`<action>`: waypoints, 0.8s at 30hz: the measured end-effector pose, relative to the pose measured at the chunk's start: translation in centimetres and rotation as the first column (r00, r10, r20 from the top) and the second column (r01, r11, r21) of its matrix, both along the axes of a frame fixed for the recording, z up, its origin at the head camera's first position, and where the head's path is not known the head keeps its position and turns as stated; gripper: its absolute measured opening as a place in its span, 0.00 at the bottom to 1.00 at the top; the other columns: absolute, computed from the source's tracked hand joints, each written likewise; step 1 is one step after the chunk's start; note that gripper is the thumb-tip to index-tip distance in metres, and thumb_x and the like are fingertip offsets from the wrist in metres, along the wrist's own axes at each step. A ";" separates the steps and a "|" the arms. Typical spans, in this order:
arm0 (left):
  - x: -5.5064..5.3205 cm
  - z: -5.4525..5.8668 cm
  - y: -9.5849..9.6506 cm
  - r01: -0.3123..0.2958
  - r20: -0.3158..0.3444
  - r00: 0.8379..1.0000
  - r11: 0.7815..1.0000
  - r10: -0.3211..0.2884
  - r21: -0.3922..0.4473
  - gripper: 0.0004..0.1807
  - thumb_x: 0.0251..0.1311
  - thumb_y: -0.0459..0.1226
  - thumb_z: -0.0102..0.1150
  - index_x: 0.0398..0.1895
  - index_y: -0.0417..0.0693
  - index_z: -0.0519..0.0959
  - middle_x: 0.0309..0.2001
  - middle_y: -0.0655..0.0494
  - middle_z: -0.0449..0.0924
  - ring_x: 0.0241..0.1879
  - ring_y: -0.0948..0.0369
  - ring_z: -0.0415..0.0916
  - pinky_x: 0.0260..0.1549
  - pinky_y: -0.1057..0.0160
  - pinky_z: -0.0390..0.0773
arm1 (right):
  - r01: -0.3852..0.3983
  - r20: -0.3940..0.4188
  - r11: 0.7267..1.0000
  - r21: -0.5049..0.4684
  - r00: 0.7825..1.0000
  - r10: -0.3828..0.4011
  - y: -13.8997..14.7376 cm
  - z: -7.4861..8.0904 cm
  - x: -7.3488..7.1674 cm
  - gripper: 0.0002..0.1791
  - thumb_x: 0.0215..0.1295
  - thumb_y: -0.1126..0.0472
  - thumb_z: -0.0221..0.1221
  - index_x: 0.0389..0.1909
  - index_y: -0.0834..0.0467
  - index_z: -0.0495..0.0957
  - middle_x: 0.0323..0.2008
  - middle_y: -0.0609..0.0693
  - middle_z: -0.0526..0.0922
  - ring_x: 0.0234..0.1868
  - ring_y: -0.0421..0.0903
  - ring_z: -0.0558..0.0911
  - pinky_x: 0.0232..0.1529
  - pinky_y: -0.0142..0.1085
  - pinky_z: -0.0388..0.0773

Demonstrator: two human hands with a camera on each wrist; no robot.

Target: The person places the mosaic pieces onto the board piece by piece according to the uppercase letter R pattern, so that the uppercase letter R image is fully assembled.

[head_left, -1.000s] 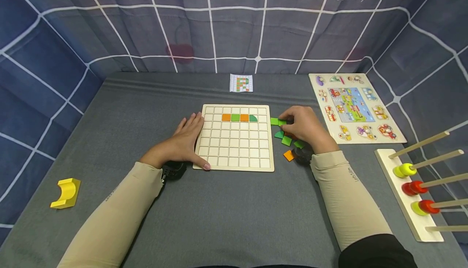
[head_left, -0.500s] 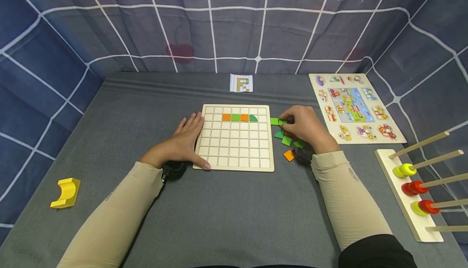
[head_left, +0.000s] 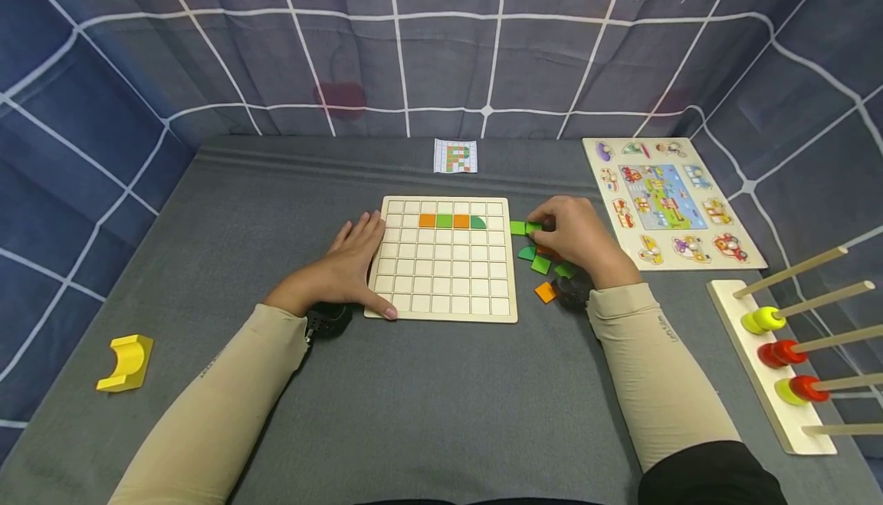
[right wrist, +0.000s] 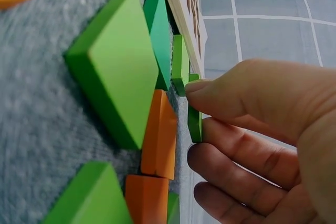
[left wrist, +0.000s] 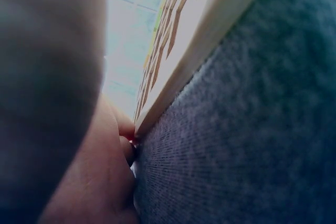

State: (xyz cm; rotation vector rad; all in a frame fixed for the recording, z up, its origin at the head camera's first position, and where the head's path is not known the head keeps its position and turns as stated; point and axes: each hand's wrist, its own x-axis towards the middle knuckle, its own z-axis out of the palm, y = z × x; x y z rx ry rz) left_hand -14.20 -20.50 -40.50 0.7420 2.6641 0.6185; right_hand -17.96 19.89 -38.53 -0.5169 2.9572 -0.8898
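Note:
A wooden grid board (head_left: pixel 441 290) lies mid-table, with orange and green tiles in a row near its far edge and a dark green quarter-round tile (head_left: pixel 477 223) ending that row. My left hand (head_left: pixel 334 271) rests along the board's left edge, fingers spread straight and thumb on the near corner. Right of the board, my right hand (head_left: pixel 576 237) pinches a green square tile (right wrist: pixel 195 119) between thumb and forefinger. Beside it sit another green tile (right wrist: pixel 180 64), a dark green piece (right wrist: pixel 159 40), and orange tiles (right wrist: pixel 158 137), partly hidden from the head view by the hand.
A small pattern card (head_left: pixel 455 157) lies beyond the board. At the right are a picture puzzle board (head_left: pixel 717 252) and a peg stand (head_left: pixel 766 382) with red and yellow beads. A yellow arched block (head_left: pixel 127 363) sits at the left. A loose orange tile (head_left: pixel 546 292) lies near the right wrist.
Almost nothing differs. My right hand has shifted very slightly at the green tile, while the left hand and board stay in place.

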 end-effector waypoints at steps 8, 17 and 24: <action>-0.1 -0.1 0.0 -0.001 -0.003 1.000 1.000 0.001 0.004 0.89 0.33 0.69 0.83 0.83 0.30 0.34 0.83 0.36 0.25 0.81 0.44 0.21 0.75 0.45 0.23 | -0.029 -0.012 1.000 -0.009 1.000 0.029 -0.5 0.1 -0.1 0.11 0.66 0.68 0.71 0.48 0.65 0.89 0.44 0.60 0.87 0.43 0.55 0.84 0.46 0.52 0.80; 0.0 0.0 0.0 -0.001 0.006 1.000 1.000 0.001 0.003 0.89 0.34 0.69 0.83 0.83 0.30 0.33 0.83 0.36 0.24 0.81 0.45 0.21 0.75 0.45 0.23 | -0.064 -0.030 0.998 -0.025 0.998 0.064 -1.8 0.1 -0.3 0.11 0.65 0.67 0.73 0.47 0.64 0.90 0.42 0.58 0.87 0.41 0.53 0.83 0.43 0.49 0.80; 0.0 -0.1 0.0 -0.004 0.004 1.000 1.000 0.004 0.003 0.89 0.33 0.69 0.83 0.83 0.31 0.33 0.83 0.36 0.24 0.81 0.45 0.21 0.75 0.46 0.23 | -0.125 -0.023 0.991 -0.050 0.992 0.124 -3.7 0.5 -0.2 0.13 0.65 0.67 0.73 0.49 0.65 0.89 0.46 0.57 0.87 0.46 0.54 0.84 0.49 0.49 0.80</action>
